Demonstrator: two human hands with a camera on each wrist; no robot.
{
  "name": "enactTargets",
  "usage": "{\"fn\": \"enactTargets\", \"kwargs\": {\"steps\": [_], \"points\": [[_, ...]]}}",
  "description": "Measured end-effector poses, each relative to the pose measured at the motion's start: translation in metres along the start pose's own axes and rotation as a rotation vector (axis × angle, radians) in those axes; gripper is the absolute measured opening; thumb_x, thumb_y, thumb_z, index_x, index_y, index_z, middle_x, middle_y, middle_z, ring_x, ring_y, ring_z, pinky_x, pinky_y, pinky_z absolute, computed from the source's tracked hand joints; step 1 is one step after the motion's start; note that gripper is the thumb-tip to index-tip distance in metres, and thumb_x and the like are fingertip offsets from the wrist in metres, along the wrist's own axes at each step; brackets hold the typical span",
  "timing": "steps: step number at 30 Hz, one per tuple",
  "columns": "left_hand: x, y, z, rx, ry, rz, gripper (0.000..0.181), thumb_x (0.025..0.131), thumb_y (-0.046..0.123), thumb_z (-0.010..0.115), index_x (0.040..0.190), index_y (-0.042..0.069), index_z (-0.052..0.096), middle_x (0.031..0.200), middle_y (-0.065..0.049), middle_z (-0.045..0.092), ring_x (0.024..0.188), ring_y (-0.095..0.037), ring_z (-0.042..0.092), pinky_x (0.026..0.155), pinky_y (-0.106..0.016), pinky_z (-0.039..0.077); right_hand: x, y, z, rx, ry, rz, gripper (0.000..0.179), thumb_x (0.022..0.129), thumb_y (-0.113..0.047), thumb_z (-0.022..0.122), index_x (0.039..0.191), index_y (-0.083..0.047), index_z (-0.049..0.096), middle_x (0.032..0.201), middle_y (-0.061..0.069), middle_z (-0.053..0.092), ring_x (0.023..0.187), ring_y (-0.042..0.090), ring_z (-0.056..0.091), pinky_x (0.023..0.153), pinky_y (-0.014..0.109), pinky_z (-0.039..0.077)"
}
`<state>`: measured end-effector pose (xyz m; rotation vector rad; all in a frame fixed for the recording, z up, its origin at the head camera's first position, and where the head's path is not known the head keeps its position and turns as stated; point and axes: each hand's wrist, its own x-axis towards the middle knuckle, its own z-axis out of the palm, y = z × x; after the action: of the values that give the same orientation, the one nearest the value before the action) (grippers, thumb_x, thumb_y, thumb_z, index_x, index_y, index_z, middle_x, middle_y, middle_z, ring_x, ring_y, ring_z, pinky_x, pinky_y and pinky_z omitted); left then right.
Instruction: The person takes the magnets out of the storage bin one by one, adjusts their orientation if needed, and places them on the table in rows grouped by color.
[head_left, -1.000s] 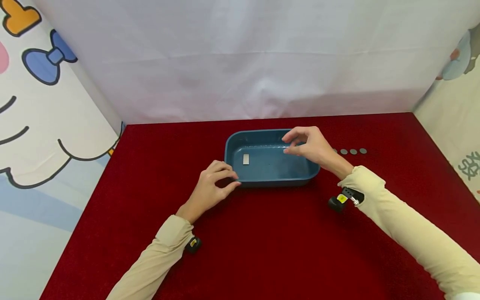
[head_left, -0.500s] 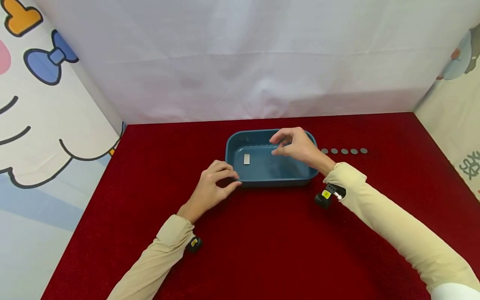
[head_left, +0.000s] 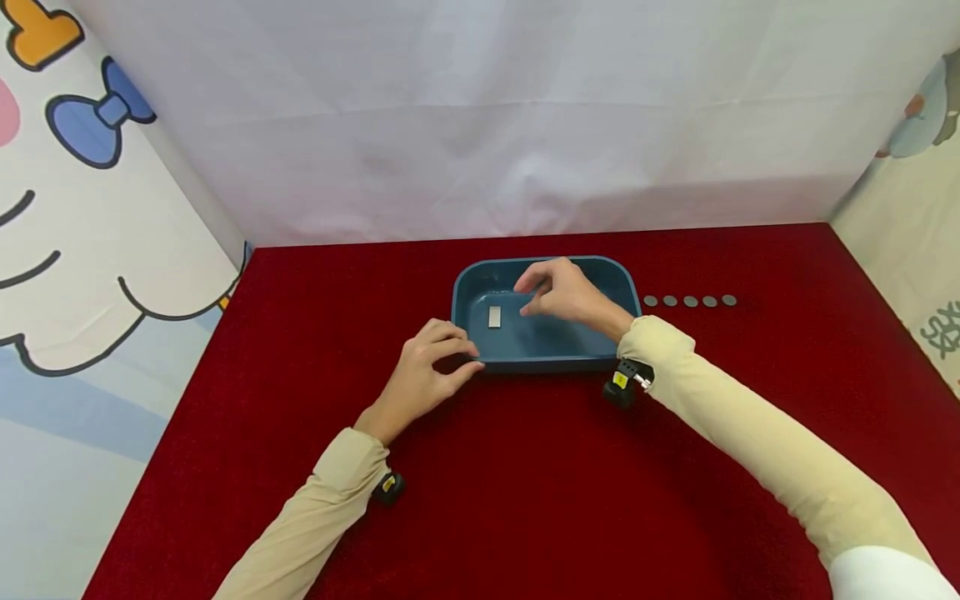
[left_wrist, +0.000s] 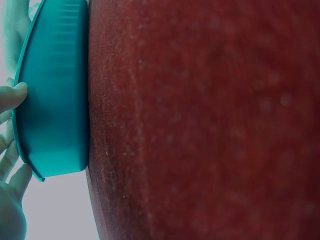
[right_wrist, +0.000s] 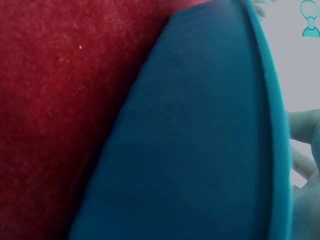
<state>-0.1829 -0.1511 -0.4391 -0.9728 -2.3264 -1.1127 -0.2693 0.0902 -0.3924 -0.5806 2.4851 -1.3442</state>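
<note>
A blue rectangular tray (head_left: 555, 364) stands on the red cloth, and a small white rectangular block (head_left: 494, 317) lies inside it toward the left. My left hand (head_left: 426, 371) grips the tray's near left corner; in the left wrist view the thumb (left_wrist: 19, 95) presses on the outer wall by the rim. Above the tray's interior hovers my right hand (head_left: 566, 292), to the right of the block. Its thumb and index finger are bent with a gap between them, and I see nothing held there. In the right wrist view the tray wall hides part of that hand.
Several small grey discs (head_left: 689, 301) lie in a row to the right of the tray. A white cloth (head_left: 480, 167) hangs behind the red-covered table (head_left: 525, 483). Printed cartoon panels stand at left and right.
My right hand has moved left over the tray, closer to the white block, uncovering more of the grey discs. The left hand and the tray have stayed in place.
</note>
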Motion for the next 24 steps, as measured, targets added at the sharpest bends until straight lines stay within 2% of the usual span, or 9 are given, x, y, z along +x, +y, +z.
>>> {"fn": "enactTargets", "kwargs": {"steps": [9, 16, 24], "points": [[0.0, -0.001, 0.002, 0.006, 0.017, 0.017, 0.011, 0.075, 0.008, 0.08, 0.082, 0.007, 0.072, 0.092, -0.005, 0.061, 0.093, -0.019, 0.053, 0.081, -0.033, 0.05, 0.019, -0.007, 0.013, -0.12, -0.077, 0.015, 0.026, 0.077, 0.005, 0.073, 0.102, -0.001, 0.068, 0.1, 0.013, 0.065, 0.08, 0.021, 0.063, 0.073, 0.036, 0.053], [-0.001, -0.001, 0.001, 0.012, 0.011, 0.016, 0.011, 0.075, 0.008, 0.08, 0.083, 0.005, 0.072, 0.093, -0.005, 0.061, 0.093, -0.018, 0.053, 0.081, -0.033, 0.05, 0.033, -0.011, 0.028, -0.292, -0.129, -0.06, 0.027, 0.074, 0.009, 0.063, 0.099, 0.0, 0.07, 0.095, 0.015, 0.066, 0.078, 0.023, 0.058, 0.067, 0.035, 0.051], [-0.002, 0.001, 0.002, 0.01, 0.015, 0.025, 0.011, 0.075, 0.006, 0.08, 0.082, 0.006, 0.072, 0.092, -0.005, 0.061, 0.092, -0.019, 0.053, 0.081, -0.034, 0.05, 0.039, -0.012, 0.039, -0.435, -0.183, -0.137, 0.026, 0.079, 0.009, 0.056, 0.099, 0.003, 0.072, 0.089, 0.015, 0.068, 0.077, 0.022, 0.057, 0.07, 0.034, 0.051]]}}
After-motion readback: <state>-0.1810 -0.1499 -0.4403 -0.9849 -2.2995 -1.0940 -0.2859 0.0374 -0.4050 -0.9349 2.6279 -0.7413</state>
